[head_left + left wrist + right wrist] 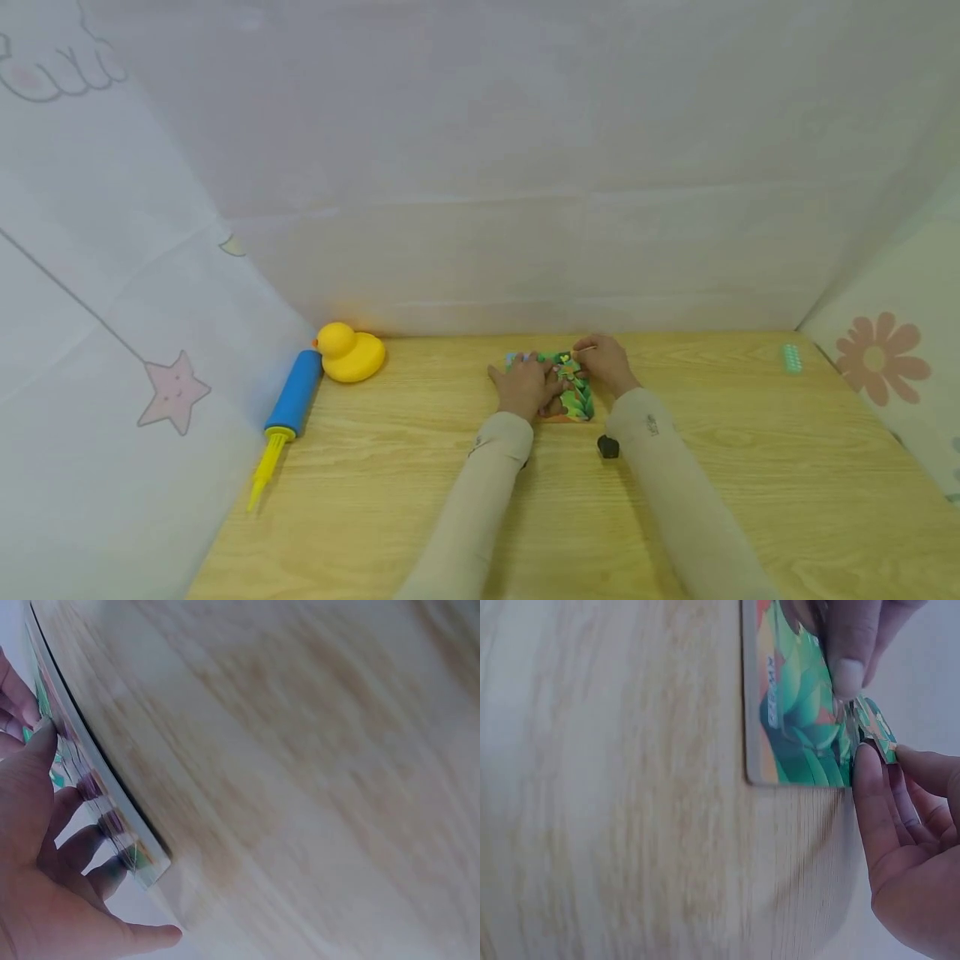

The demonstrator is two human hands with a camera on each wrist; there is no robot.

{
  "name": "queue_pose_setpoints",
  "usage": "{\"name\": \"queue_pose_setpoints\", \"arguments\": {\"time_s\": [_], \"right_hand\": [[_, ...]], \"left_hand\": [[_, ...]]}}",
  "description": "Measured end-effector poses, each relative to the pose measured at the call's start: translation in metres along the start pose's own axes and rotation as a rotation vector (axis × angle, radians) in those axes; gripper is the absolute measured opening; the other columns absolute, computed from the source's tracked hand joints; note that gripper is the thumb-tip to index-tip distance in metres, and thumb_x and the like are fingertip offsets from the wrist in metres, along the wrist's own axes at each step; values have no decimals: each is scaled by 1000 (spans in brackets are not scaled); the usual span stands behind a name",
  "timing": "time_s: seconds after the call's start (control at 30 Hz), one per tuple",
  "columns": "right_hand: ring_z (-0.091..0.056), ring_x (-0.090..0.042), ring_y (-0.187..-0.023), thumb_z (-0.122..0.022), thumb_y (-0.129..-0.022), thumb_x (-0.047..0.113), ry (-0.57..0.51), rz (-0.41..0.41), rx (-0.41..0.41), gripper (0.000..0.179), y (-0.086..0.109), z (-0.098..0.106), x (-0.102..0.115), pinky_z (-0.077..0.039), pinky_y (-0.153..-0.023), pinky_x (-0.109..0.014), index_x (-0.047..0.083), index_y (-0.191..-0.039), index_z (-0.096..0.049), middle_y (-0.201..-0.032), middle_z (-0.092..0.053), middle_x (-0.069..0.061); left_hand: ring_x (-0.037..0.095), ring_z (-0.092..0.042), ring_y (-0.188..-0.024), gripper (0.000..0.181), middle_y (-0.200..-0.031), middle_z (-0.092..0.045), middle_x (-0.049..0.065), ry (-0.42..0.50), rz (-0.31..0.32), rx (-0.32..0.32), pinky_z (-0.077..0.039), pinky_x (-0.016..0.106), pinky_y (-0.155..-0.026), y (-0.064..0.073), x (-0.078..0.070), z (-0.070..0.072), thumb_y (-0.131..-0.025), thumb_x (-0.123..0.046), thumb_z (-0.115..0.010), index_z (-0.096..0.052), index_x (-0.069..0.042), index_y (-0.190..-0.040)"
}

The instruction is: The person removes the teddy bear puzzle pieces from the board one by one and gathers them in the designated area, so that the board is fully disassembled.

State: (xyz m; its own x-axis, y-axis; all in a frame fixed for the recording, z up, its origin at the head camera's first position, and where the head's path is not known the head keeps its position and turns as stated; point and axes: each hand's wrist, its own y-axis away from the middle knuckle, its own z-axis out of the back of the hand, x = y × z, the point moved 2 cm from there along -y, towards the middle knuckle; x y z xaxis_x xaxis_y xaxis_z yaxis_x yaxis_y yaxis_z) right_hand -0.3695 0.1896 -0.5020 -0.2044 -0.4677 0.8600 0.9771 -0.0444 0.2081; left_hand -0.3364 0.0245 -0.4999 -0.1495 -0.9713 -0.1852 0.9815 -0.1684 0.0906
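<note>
A flat jigsaw puzzle with a green and orange picture lies near the table's far edge. Spread over its left part is my left hand, the fingertips pressing on the surface; in the left wrist view, those fingers reach across the board and the thumb side hangs past it. My right hand is at the puzzle's far right corner. Between thumb and fingers it pinches a puzzle piece, raised and tilted at the board's edge in the right wrist view. The left hand hides much of the picture.
A yellow toy duck stands at the back left, touching or close to a blue and yellow hand pump. A small green item lies far right. White printed sheeting encloses the table.
</note>
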Motion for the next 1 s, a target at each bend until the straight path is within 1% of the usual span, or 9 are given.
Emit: {"name": "queue_pose_setpoints", "arguments": {"time_s": [0.1, 0.17, 0.3, 0.37, 0.47, 0.6, 0.77, 0.83, 1.0], "right_hand": [[-67, -15, -80, -57, -102, 14, -42, -20, 1, 33, 1, 5, -4, -62, -74, -26, -2, -130, -62, -126, -62, -20], [-67, -16, -84, -56, -102, 14, -57, -19, 1, 34, 4, 9, -5, -62, -77, -28, -2, -132, -62, -128, -61, -21], [-68, -19, -92, -54, -104, 15, -74, -14, 16, 37, 9, 19, -9, -62, -84, -31, -2, -136, -60, -134, -59, -22], [-69, -20, -94, -53, -105, 16, -69, -7, 21, 38, 11, 25, -11, -62, -85, -32, -2, -138, -58, -135, -58, -23], [-70, -19, -92, -53, -105, 16, -58, 6, 18, 39, 14, 36, -12, -62, -85, -33, -3, -139, -57, -136, -58, -24], [-70, -16, -88, -54, -105, 17, -40, 12, 9, 40, 17, 50, -14, -61, -88, -35, -3, -140, -56, -138, -58, -25], [-70, -17, -94, -51, -105, 16, -43, 10, 11, 43, 21, 70, -21, -59, -96, -39, -4, -144, -52, -145, -53, -28], [-70, -17, -95, -50, -106, 18, -39, 2, 19, 45, 22, 79, -25, -58, -98, -38, -3, -145, -50, -147, -50, -28], [-68, -9, -91, -49, -107, 20, -40, -9, 23, 46, 19, 103, -37, -57, -100, -37, -2, -147, -48, -148, -48, -26]], "left_hand": [[24, -41, -147, 58, -155, -49, -7, -1, -2, 8, -27, 76, -113, 0, -1, 0, -91, -71, -57, -59, -40, -139], [24, -40, -148, 58, -155, -49, -6, -3, -3, 9, -27, 76, -113, 0, -1, -1, -91, -71, -56, -59, -40, -140], [24, -39, -148, 59, -155, -49, -6, -3, -6, 8, -28, 76, -112, -1, 0, -4, -91, -73, -54, -58, -41, -140], [24, -40, -148, 60, -154, -50, -5, 5, -10, 0, -29, 75, -112, -1, 0, -6, -90, -74, -54, -58, -40, -140], [27, -41, -147, 62, -152, -51, -4, 37, -12, -20, -30, 76, -110, -1, 2, -5, -90, -73, -55, -60, -37, -140], [27, -42, -146, 63, -153, -51, -3, 45, -6, -35, -31, 76, -110, -2, 5, -6, -90, -73, -54, -60, -36, -140], [25, -42, -146, 62, -153, -52, -3, 38, -17, -37, -32, 76, -108, -2, 6, -7, -90, -73, -54, -60, -36, -139], [25, -43, -145, 62, -152, -53, -3, 33, -20, -38, -33, 76, -108, -1, 6, -8, -90, -74, -54, -60, -36, -139], [25, -46, -142, 62, -147, -55, -3, 29, -30, -54, -34, 75, -108, 0, 5, -7, -90, -73, -54, -61, -35, -138]]}}
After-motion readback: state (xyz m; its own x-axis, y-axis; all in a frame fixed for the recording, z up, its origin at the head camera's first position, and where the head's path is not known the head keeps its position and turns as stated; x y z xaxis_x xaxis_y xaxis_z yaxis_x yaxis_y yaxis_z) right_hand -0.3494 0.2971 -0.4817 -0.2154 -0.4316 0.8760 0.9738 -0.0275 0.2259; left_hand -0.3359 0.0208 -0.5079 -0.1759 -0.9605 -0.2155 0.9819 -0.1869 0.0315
